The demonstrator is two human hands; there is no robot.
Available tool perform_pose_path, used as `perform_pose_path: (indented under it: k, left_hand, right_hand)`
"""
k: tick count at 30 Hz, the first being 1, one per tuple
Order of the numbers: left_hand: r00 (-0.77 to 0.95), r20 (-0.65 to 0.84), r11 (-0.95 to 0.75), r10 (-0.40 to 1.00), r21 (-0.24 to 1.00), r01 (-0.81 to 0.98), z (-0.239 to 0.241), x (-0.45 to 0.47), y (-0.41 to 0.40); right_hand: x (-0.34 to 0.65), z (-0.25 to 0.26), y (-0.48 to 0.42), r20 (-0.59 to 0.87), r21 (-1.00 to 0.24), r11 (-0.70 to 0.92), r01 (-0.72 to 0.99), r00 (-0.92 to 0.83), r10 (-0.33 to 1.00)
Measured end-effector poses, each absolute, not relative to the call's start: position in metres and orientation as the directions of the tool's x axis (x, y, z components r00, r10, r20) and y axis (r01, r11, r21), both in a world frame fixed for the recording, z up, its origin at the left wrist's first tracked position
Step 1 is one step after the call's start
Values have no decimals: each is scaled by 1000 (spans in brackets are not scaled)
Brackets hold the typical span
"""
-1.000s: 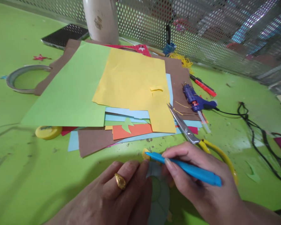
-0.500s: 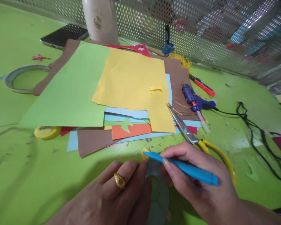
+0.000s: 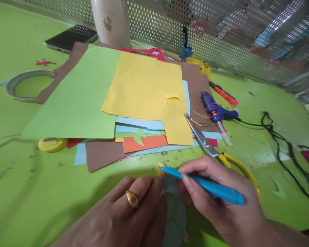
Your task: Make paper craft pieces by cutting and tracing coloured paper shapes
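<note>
My right hand (image 3: 216,199) is closed around a blue pen (image 3: 208,187), whose tip points left. That tip touches or hovers just over a small yellow paper piece (image 3: 159,168); I cannot tell which. My left hand (image 3: 134,209), with a gold ring on one finger, has its bent fingers pressed together on a paper cutout (image 3: 176,212). The cutout is pale blue, with a green rounded patch and drawn lines, and the yellow piece meets its upper end. My left hand hides the cutout's left side. Behind my right hand lie scissors (image 3: 204,142) with yellow handles, their blades slightly apart.
Coloured sheets, with a yellow sheet (image 3: 144,85) and a green sheet (image 3: 87,92) on top, are stacked ahead. To the right are a purple glue gun (image 3: 216,108) and black cord (image 3: 280,151). A tape ring (image 3: 11,87), yellow lid (image 3: 53,144) and phone (image 3: 70,37) lie left.
The pen in my right hand has shifted slightly right, its tip moving a little across the yellow piece. My left hand stays put on the paper cutout.
</note>
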State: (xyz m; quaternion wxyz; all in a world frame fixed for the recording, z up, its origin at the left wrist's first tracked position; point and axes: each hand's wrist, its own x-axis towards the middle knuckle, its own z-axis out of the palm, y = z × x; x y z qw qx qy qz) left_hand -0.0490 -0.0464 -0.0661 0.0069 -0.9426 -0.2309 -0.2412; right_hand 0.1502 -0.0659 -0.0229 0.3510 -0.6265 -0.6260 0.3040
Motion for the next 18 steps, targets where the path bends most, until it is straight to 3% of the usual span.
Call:
perform_pose_path:
  k: [15, 18]
  left_hand:
    - [762, 464, -885, 452, 124, 449, -66, -49, -47]
    - [792, 459, -908, 402, 93, 407, -65, -50, -45]
  right_hand:
    - [152, -24, -67, 73, -819, 61, 571, -1, 997]
    - [153, -24, -66, 78, -817, 68, 572, -7, 997]
